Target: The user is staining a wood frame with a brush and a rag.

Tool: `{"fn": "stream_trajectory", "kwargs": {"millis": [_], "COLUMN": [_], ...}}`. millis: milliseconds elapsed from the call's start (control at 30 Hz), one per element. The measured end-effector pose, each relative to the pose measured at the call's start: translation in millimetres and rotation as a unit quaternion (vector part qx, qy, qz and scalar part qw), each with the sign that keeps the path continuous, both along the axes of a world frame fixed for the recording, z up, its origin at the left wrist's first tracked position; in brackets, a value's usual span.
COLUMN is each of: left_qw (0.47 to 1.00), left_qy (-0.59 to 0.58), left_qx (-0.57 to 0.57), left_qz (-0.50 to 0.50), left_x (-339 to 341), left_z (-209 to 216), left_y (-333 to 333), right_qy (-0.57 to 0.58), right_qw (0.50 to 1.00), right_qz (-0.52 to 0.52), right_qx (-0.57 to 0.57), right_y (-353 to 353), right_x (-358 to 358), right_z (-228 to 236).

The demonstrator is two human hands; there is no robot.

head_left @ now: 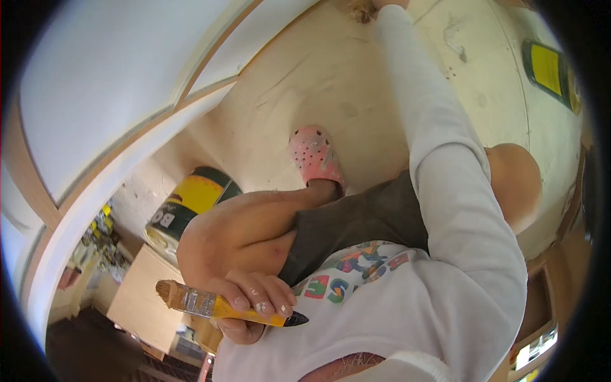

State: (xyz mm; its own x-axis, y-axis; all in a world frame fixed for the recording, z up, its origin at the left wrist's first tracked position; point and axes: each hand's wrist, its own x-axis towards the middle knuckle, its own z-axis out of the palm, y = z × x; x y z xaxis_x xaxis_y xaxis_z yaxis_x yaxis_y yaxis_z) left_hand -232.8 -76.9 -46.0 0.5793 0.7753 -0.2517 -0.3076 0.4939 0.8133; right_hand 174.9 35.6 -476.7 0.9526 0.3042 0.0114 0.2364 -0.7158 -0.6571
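Observation:
Across my lower chest, my left hand (254,305) is closed round the yellow handle of a flat paintbrush (191,300). Its brown-stained bristles point left, and its black handle tip sticks out to the right. White specks mark the fingernails. My right arm stretches far forward in a white sleeve. Only a sliver of my right hand (390,2) shows at the top edge, its fingers cut off by the frame. Right beside it is a shaggy brown clump (362,10); whether the hand grips it is not visible.
Left of my bent knee lies a green and yellow can (194,200); a similar can (548,73) is at the far right. A pink clog (315,155) is on my foot on the pale, scuffed floor (375,121). White framed panels (121,76) rise at left, above a wooden board (146,296).

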Motion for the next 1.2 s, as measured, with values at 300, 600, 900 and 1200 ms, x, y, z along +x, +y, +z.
{"fn": "stream_trajectory", "kwargs": {"millis": [300,600,900,1200], "left_qw": [1.0,0.999,0.998,0.998], "left_qy": [-0.015,-0.029,-0.049,-0.055], "left_qx": [0.007,0.021,0.014,0.028], "left_qz": [0.016,-0.001,0.024,0.031], "left_x": [-4,-19,-31,-43], "left_z": [-7,-12,-15,-18], "left_y": [-3,2,2,5], "right_qy": [0.112,0.34,0.434,0.451], "right_qw": [0.993,0.917,0.892,0.856], "right_qz": [0.046,-0.027,-0.048,-0.003], "right_qx": [-0.011,0.209,0.12,0.253], "right_y": [14,24,38,47], "right_x": [-110,-206,-273,-323], "right_z": [15,44,72,67]}}
